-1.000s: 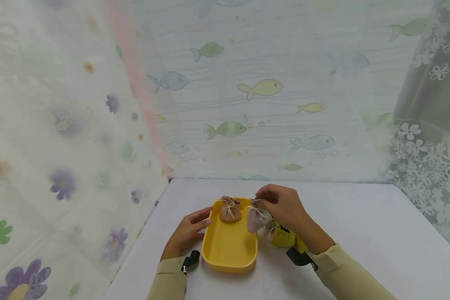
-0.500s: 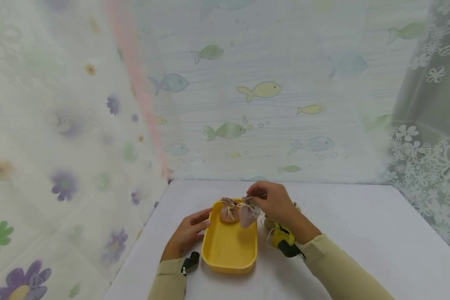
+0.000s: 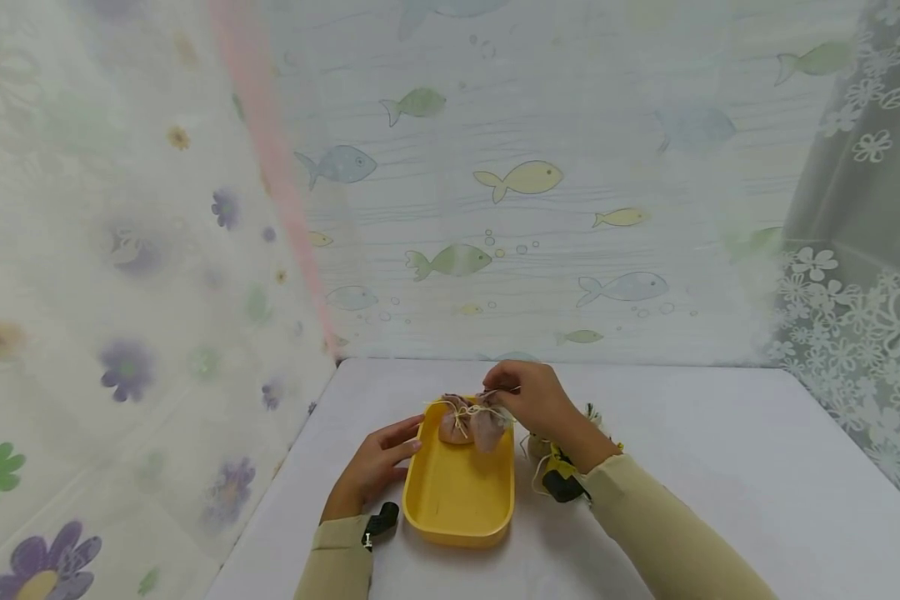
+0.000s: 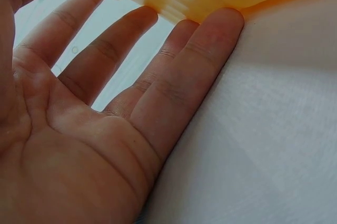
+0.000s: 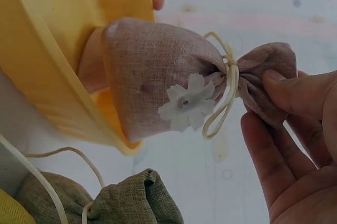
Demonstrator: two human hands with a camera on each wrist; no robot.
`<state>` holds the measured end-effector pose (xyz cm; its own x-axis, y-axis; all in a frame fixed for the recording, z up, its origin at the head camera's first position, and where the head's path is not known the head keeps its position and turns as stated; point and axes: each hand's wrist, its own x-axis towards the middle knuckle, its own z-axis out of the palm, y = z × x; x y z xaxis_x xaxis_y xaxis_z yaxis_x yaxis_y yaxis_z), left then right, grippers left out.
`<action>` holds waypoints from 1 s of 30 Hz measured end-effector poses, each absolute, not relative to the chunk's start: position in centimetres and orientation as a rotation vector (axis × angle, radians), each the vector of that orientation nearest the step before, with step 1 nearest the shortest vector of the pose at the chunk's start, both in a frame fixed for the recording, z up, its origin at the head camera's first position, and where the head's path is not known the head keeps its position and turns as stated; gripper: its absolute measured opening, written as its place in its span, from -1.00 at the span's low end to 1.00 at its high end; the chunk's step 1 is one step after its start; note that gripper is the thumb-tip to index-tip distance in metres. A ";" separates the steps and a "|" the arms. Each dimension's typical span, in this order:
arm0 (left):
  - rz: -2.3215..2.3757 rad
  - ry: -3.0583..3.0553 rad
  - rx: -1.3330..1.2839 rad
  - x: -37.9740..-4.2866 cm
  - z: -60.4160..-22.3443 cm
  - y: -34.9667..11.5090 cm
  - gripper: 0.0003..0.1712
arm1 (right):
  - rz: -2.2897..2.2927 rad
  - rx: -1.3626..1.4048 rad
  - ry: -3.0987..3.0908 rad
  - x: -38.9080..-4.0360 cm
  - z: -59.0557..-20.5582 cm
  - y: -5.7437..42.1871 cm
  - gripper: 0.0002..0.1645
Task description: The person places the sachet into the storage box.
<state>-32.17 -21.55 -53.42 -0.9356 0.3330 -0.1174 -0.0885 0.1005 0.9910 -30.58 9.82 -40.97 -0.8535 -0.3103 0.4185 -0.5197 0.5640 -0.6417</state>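
Observation:
My right hand [image 3: 534, 404] pinches the gathered top of a mauve drawstring pouch [image 5: 158, 71] between thumb and fingers. A pale cord bow and a white fabric flower decorate this pouch. It hangs over the far right part of a yellow plastic tray [image 3: 457, 500]. Inside the tray, at its far end, sits a brownish-pink pouch [image 3: 453, 427] tied with a cream cord; the held pouch overlaps it in the head view. My left hand [image 3: 375, 462] rests against the tray's left side, its fingers [image 4: 216, 34] extended with the tips at the wall.
Right of the tray, partly hidden under my right wrist, lie a green pouch [image 5: 131, 200] and a yellow pouch [image 5: 13, 211] with loose cords. A white cloth covers the table [image 3: 690, 467]. Fish-patterned and flowered curtains [image 3: 450, 208] stand behind and at the sides.
My right hand has carried the mauve pouch leftward, from the tray's right rim to over the tray beside the other pouch. The left hand and the tray have stayed put.

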 end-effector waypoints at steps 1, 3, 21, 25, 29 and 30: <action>1.904 2.071 0.240 -32.2 -53.4 -21.6 -0.31 | 1.162 0.685 -2.545 -30.7 -41.0 9.8 -0.83; 1.909 2.062 0.231 -32.3 -53.5 -21.5 -0.31 | 1.149 0.683 -2.544 -30.9 -41.2 9.8 -0.82; 1.903 2.059 0.207 -32.4 -53.5 -21.5 -0.32 | 1.129 0.503 -2.699 -32.6 -43.3 9.9 -0.82; 1.897 2.065 0.221 -32.3 -53.5 -21.5 -0.32 | 1.143 0.502 -2.704 -32.8 -43.5 9.8 -0.81; 1.900 2.061 0.215 -32.3 -53.5 -21.6 -0.31 | 1.160 0.519 -2.720 -32.9 -43.6 9.5 -0.79; 1.899 2.062 0.213 -32.3 -53.5 -21.7 -0.31 | 1.158 0.525 -2.728 -32.9 -43.7 9.4 -0.79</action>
